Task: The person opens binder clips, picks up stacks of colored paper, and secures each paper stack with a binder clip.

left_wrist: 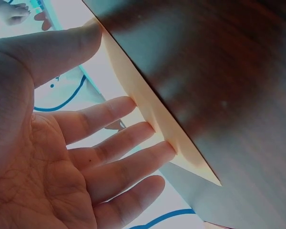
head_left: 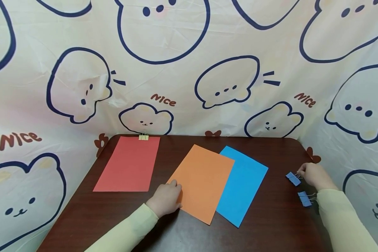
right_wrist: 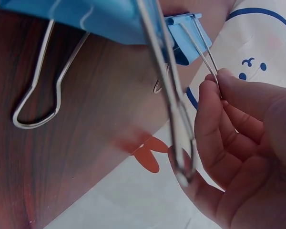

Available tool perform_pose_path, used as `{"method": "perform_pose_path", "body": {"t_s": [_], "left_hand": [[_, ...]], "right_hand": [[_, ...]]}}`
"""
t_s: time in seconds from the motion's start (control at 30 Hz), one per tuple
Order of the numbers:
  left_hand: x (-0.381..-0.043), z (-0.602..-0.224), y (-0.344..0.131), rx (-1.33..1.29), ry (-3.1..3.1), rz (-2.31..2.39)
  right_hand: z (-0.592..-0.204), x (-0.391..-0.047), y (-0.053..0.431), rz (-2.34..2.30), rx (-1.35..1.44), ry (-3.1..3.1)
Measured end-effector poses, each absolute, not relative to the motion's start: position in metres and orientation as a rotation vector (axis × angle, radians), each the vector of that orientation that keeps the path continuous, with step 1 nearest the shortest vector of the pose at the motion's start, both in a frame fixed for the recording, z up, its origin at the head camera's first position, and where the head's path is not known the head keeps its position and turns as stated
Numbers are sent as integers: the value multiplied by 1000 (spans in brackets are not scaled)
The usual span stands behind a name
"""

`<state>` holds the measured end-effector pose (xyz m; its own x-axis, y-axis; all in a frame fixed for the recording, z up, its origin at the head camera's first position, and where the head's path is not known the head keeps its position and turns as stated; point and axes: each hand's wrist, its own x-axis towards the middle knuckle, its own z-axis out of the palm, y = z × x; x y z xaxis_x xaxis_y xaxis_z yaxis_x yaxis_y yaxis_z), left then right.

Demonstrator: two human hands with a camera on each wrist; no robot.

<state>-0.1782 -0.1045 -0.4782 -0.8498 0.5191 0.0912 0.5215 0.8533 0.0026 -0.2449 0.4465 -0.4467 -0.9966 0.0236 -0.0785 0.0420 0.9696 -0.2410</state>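
The far clip (head_left: 293,179) is just beside the fingertips of the right hand (head_left: 316,175), at the right part of the surface (head_left: 113,220). This grip is closed on one wire handle, which the thumb and forefinger pinch; if the clip is raised a little, I cannot tell. The near clip (head_left: 304,198) lies close to the wrist. The right arm reaches forward, with the hand turned inward.

The orange sheet (head_left: 204,182) is under the fingertips of the left hand (head_left: 165,200), at its left edge, and covers part of the blue sheet (head_left: 247,185). The left grip is loose: the thumb stands apart, and the fingers are nearly straight, touching the paper. The left forearm comes diagonally from below.
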Motion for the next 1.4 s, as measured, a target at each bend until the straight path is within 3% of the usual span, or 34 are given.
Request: {"method": "perform_pose_path", "body": {"t_s": [0.6,1.4], "left_hand": [[-179,-477,-105,-825,-2952,-35],[-179,-480,-104,-828,-2949,-27]], "right_hand": [[-441,-237,427,-495,28,3130],[-448,-227,378,-532,-277,3226]]}}
